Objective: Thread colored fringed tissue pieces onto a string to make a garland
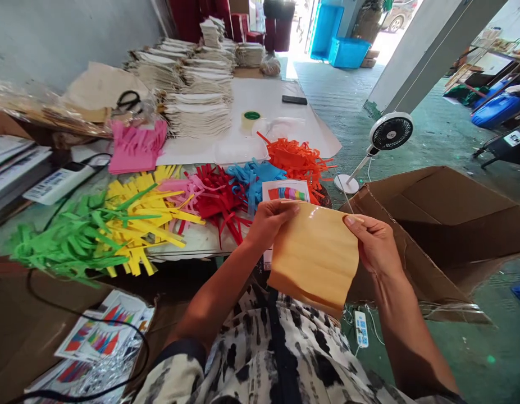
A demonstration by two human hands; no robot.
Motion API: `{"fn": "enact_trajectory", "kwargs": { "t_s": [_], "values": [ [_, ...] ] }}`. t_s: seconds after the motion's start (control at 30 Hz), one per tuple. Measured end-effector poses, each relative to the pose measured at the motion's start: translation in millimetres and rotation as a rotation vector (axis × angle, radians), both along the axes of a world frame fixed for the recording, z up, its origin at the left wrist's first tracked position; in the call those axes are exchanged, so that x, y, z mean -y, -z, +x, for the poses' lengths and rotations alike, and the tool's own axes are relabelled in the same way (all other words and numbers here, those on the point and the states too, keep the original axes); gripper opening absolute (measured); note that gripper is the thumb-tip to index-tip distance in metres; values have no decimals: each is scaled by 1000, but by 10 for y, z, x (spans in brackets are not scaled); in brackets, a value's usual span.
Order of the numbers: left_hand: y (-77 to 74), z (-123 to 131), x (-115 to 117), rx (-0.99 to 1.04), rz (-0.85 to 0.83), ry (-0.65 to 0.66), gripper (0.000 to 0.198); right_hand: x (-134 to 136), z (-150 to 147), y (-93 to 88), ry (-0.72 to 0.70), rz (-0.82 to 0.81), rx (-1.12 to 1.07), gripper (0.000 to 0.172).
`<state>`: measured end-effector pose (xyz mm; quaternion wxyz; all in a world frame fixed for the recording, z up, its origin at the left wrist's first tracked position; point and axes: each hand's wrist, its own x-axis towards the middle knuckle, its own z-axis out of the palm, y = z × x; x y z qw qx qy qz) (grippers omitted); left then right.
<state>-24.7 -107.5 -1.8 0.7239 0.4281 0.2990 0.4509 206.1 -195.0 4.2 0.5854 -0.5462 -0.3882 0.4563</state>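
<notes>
Nearest: box (16, 320) at lower left with printed cards (109, 322) in and under clear plastic, none in hand. Power strip (361, 329) on floor at right.

Tan sheet (314, 252), maybe a flat pouch (can't tell), held up in front of the shirt, off the table, slightly tilted. Left hand (277, 220) pinches its upper left edge, thumb and fingers closed with only the sheet between. Right hand (375, 241) grips the upper right edge the same way, thumb on the near face, other fingers partly hidden. Nothing else visible in either hand. Open carton (445, 202) beside the right arm.

Just beyond: one printed card (268, 189), partly covered by sheet and hand. Then fringed bundles, cut into strips and sorted by colour: green (70, 238), yellow (144, 210), light pink (182, 193), dark red (209, 193), blue (255, 175), orange (293, 160). Pink stack (137, 148) behind.

Progress, my judgement: mid-job. Cutting and colour sorting look done; the sheet is in handling, not set down, and the bundles lie loose, not packed. Contents of the sheet, if any: can't tell.

Farther: clear tray (238, 151), tape roll (247, 122), tall white stacks (196, 115), fan (390, 132), blue bins (348, 52).
</notes>
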Motion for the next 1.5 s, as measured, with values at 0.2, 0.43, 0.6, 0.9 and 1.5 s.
{"fn": "enact_trajectory", "kwargs": {
  "t_s": [0.2,0.43,0.6,0.9,1.5],
  "values": [
    [13,-125,-66,-3,-75,-110,36,35,107,19,126,133,148,28],
    [116,-128,-54,-73,5,-98,35,31,26,-48,39,87,178,43],
    [126,-153,-34,-152,51,-139,34,50,-49,-118,45,137,247,34],
    [98,-166,27,-153,60,-96,37,81,-190,-110,156,206,475,17],
    [18,-143,166,-138,68,172,49,15,-311,-311,-133,223,878,17]
  ]
}}
